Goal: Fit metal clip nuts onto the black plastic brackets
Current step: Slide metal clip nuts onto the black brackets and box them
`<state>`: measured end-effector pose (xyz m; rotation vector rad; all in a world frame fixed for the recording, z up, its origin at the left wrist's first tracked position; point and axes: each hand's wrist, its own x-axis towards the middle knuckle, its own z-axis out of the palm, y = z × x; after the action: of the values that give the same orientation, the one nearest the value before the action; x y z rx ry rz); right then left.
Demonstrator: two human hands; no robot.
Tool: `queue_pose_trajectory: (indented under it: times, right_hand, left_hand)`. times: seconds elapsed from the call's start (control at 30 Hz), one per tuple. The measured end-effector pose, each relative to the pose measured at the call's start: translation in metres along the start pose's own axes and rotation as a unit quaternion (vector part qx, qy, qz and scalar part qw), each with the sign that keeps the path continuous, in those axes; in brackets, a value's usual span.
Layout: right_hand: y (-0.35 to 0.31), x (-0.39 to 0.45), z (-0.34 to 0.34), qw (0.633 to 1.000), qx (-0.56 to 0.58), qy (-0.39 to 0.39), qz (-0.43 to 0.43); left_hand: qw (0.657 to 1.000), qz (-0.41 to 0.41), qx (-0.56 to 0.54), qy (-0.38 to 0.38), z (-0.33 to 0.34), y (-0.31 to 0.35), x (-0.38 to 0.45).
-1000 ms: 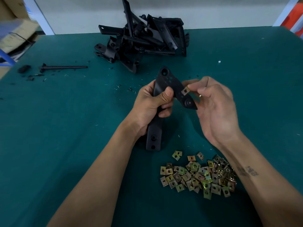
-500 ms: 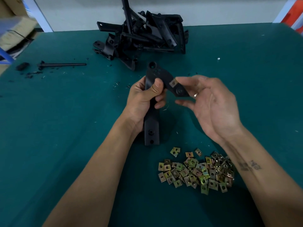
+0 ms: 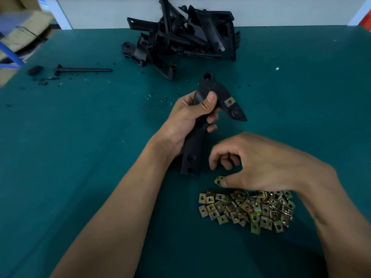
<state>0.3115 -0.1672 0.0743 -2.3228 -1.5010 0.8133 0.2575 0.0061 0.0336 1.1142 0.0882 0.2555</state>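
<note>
My left hand point(image 3: 189, 115) grips a long black plastic bracket point(image 3: 194, 149) around its middle, holding it upright above the green table. A metal clip nut point(image 3: 230, 102) sits on the bracket's angled upper arm. My right hand point(image 3: 267, 163) hovers low at the far edge of the pile of brass-coloured clip nuts point(image 3: 249, 209), its thumb and fingertip pinching one loose clip nut point(image 3: 218, 179). The other fingers are curled.
A heap of black brackets point(image 3: 180, 39) lies at the back of the green table point(image 3: 80, 137). A black rod point(image 3: 84, 70) and black scraps lie at the back left. Cardboard boxes point(image 3: 20, 27) stand beyond the left edge.
My right hand left the bracket's upper arm and dropped toward me to the nut pile, pinching a nut. The fitted nut stays on the bracket, which my left hand still holds.
</note>
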Motion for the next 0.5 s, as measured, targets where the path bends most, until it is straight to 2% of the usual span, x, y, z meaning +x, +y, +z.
queue_pose_trajectory:
  times: [0.23, 0.5]
  right_hand:
    - [-0.005, 0.002, 0.002, 0.999, 0.008, -0.016, -0.039]
    - [-0.015, 0.007, 0.012, 0.993, 0.073, -0.010, -0.089]
  left_hand:
    - [1.000, -0.022, 0.000, -0.016, 0.004, 0.001, -0.001]
    - [0.999, -0.026, -0.026, -0.007, 0.000, 0.002, -0.001]
